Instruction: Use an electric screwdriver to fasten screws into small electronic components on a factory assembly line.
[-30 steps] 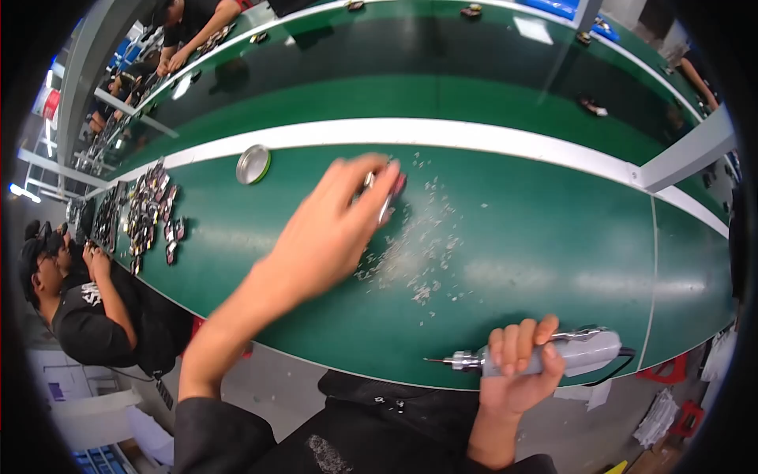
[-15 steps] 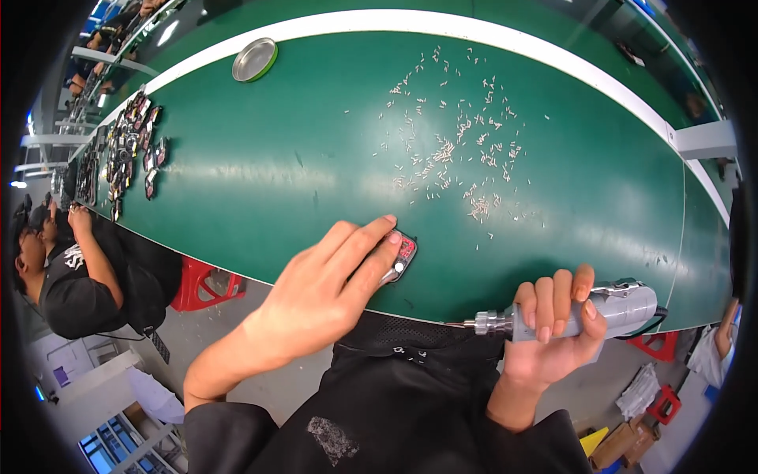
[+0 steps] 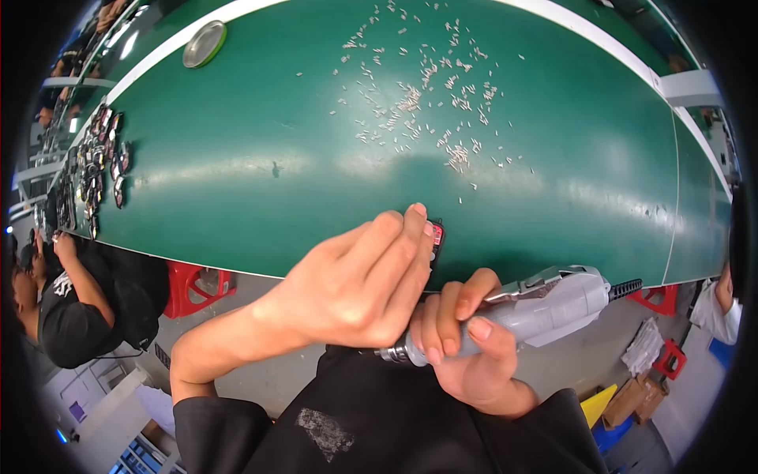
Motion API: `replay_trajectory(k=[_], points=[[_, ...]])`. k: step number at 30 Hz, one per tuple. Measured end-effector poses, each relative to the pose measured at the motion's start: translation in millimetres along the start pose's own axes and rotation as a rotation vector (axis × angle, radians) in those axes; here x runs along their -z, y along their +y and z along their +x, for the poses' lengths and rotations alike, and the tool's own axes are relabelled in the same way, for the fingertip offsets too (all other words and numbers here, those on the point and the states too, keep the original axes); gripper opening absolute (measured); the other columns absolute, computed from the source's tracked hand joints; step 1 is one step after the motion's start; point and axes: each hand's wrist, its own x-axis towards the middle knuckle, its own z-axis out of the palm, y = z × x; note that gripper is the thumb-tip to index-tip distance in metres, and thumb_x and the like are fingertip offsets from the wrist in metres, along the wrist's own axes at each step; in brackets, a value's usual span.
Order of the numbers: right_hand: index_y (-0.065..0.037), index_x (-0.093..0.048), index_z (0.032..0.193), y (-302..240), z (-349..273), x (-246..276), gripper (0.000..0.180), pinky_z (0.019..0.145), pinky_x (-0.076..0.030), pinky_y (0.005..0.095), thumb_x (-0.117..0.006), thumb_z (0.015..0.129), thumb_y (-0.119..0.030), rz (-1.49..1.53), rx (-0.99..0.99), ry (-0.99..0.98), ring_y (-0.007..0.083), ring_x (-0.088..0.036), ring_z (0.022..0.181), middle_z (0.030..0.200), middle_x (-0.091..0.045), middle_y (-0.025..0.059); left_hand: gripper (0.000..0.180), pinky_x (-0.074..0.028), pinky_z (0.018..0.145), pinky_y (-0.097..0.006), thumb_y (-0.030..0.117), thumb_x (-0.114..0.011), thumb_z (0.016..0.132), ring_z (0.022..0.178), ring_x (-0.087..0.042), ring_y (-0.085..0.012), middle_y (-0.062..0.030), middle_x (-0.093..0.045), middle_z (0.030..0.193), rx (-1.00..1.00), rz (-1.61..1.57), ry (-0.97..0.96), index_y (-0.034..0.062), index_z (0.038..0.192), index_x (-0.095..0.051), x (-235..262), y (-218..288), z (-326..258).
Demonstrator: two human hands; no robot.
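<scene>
My left hand point(image 3: 355, 276) is closed over a small dark device point(image 3: 438, 238) with a red inside, at the front edge of the green table. Its fingers are pressed together and cover most of the device. Just beside it, my right hand point(image 3: 474, 340) is wrapped round a grey electric screwdriver point(image 3: 553, 306) with a metal lever and a black cable. The screwdriver lies sideways, its metal nose pointing left beneath my left hand; the bit is hidden there. Many small silvery screw-like pieces point(image 3: 410, 99) are scattered over the table beyond my hands.
A round shallow tin point(image 3: 205, 45) with a green rim stands at the far left of the green table point(image 3: 260, 205). Several dark devices point(image 3: 99, 154) are heaped at the left end. A person in black point(image 3: 79, 304) sits there beside a red stool point(image 3: 193, 288).
My right hand has brought the screwdriver leftward, close to my left hand, its nose passing under it. My left hand and the device have shifted right in view. The view itself has tilted.
</scene>
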Motion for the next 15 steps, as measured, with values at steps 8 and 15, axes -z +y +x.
replay_trajectory(k=[8,15], points=[[-0.002,-0.047,0.101,2,-3,8,0.019,0.070,-0.049,0.0358,-0.057,0.092,-0.015,0.070,0.076,0.065,0.0198,-0.053,0.073,0.083,-0.051,0.0100,0.018,-0.053,0.053,-0.032,-0.002,-0.060,0.074,0.070,-0.063,-0.0290,-0.0260,-0.065,0.092,0.046,0.036,-0.018,-0.0160,0.086,-0.062,1,23,7],[-0.010,-0.044,0.089,-31,0,7,0.022,0.058,-0.044,0.0312,-0.057,0.088,-0.028,-0.029,-0.015,0.021,0.0152,-0.049,0.053,0.066,-0.048,0.0019,0.024,-0.054,0.060,-0.034,0.001,-0.064,0.079,0.077,-0.062,-0.0302,-0.0271,-0.065,0.100,0.133,-0.008,-0.127,-0.0170,0.095,-0.063,1,26,-1]])
